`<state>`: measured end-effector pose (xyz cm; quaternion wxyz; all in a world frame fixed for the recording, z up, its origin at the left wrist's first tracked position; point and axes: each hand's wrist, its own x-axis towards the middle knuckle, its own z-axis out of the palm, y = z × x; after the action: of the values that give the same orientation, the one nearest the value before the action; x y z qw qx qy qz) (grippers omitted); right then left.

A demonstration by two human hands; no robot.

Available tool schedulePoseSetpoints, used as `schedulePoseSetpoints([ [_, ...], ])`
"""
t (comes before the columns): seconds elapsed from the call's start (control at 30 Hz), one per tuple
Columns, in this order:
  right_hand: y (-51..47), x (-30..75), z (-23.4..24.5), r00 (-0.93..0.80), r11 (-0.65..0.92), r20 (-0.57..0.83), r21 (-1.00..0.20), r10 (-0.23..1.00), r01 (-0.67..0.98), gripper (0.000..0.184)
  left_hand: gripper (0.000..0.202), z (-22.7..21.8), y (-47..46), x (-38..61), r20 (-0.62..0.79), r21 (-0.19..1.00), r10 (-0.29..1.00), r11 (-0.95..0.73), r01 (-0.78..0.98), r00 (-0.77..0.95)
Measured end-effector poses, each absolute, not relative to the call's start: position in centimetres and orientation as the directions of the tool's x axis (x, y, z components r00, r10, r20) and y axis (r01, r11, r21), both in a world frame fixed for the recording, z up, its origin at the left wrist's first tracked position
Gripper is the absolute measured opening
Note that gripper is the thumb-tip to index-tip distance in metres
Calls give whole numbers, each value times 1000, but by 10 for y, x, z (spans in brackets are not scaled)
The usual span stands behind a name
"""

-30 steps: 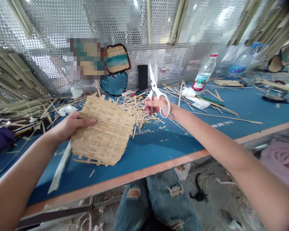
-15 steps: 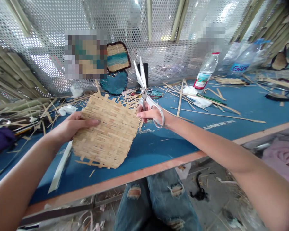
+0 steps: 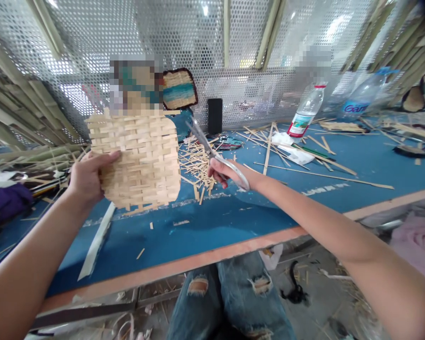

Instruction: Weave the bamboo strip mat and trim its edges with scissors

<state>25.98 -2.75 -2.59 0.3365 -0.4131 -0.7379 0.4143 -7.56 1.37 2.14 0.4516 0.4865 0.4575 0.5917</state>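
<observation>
My left hand (image 3: 85, 178) grips the left edge of a woven bamboo mat (image 3: 138, 158) and holds it upright above the blue table (image 3: 212, 222). My right hand (image 3: 224, 171) is closed through the white handles of a pair of scissors (image 3: 212, 152). The blades point up and left toward the mat's right edge, a short way from it, and show as one motion-blurred streak. A pile of cut bamboo slivers (image 3: 194, 165) lies on the table between the mat and my right hand.
Long bamboo strips (image 3: 304, 158) are scattered over the right half of the table. A plastic bottle (image 3: 306, 113) and a black box (image 3: 215, 115) stand by the perforated metal wall. Woven samples (image 3: 179, 89) hang there. Bamboo strips are stacked at the left. My knees show below the table edge.
My left hand has lifted the mat off the table and turned it upright. My right hand has swung the scissors from pointing straight up to leaning left toward the mat.
</observation>
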Motion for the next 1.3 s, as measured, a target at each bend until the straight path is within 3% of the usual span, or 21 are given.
schedulePoseSetpoints([
  [0.3, -38, 246, -28, -490, 302, 134, -911, 861, 281, 80, 46, 5, 3, -60, -11, 999, 980, 20, -44, 199],
  [0.47, -42, 244, -28, -414, 302, 162, -905, 896, 299, 78, 49, 3, 4, -62, 39, 999, 978, -31, -41, 205],
  [0.6, -43, 243, -28, -344, 230, 102, -906, 933, 355, 77, 47, 3, 4, -63, 30, 999, 977, -22, -41, 210],
  [0.8, -35, 252, -30, -475, 261, 87, -913, 876, 313, 86, 41, 10, 6, -71, -30, 999, 978, 33, -7, 205],
  [0.93, -38, 254, -25, -571, 210, -4, -927, 821, 309, 84, 43, 14, 7, -75, -70, 997, 980, 64, 36, 185],
  [1.3, -35, 257, -35, -566, 235, -18, -898, 824, 371, 80, 43, 19, 5, -76, -118, 991, 977, 103, 91, 179],
])
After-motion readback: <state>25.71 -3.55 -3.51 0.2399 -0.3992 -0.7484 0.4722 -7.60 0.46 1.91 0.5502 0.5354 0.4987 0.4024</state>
